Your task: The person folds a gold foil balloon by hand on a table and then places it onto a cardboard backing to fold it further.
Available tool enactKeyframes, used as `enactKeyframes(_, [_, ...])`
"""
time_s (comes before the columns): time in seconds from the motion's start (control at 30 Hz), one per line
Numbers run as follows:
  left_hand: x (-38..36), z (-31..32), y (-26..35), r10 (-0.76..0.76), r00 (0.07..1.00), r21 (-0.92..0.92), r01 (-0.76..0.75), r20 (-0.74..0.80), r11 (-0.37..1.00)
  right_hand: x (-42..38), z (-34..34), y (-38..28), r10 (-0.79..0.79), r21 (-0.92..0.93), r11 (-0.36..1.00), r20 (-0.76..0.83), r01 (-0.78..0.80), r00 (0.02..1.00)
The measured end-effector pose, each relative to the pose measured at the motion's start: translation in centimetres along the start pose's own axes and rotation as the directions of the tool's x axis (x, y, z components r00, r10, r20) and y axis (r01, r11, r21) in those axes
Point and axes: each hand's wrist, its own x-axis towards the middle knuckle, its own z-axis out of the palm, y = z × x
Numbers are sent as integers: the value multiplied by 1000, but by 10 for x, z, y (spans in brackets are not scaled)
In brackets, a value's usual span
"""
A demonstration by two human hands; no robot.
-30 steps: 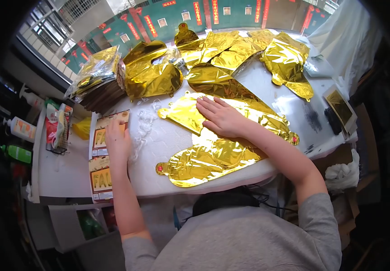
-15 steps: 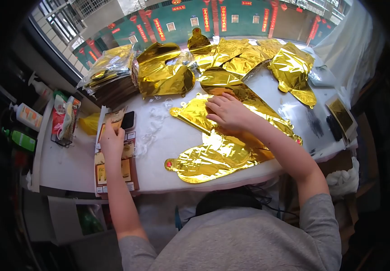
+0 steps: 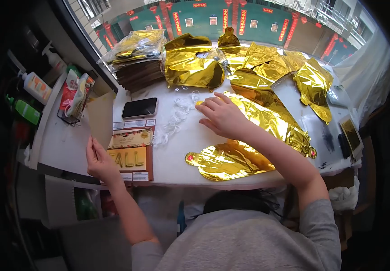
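My left hand (image 3: pixel 99 160) pinches the lower end of a tan card (image 3: pixel 100 118), holding it raised at the left edge of the table. Beside it lie printed cards (image 3: pixel 136 139), the top one showing gold balloon letters that read "ALL". My right hand (image 3: pixel 222 115) hovers with fingers spread over the near end of flat gold foil balloons (image 3: pixel 267 118), nothing seen in its grasp. Another gold foil balloon piece (image 3: pixel 226 165) with a red-marked tab lies nearer to me.
A phone (image 3: pixel 140 107) sits above the cards, with loose white strings (image 3: pixel 174 118) to its right. More gold foil balloons (image 3: pixel 192 65) and a stack of packaged ones (image 3: pixel 138 58) line the back. Bottles (image 3: pixel 37 86) and a wire basket (image 3: pixel 71 118) stand at left.
My left hand has lifted a card from the pile and brought it up to the left. The phone now lies sideways above the cards. My right hand has shifted slightly off the foil.
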Motion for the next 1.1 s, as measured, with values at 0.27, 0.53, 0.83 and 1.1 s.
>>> enactKeyframes(0.27, [-28, -17, -20, -135, 989, -179, 124, -52, 976, 34, 27, -27, -39, 27, 999, 41, 38, 998])
enactKeyframes(0.53, [-58, -3, -26, -161, 986, -236, 147, -39, 961, 90, 74, -40, -48, 137, 989, -24, 51, 999])
enactKeyframes(0.83, [-78, 12, -29, -207, 975, -360, 165, -81, 918, 140, 121, -37, 4, 114, 993, 19, -6, 1000])
enactKeyframes(1.1, [-79, 13, -31, -339, 936, -439, 268, -91, 857, 163, 127, -27, 100, 173, 978, 82, -113, 992])
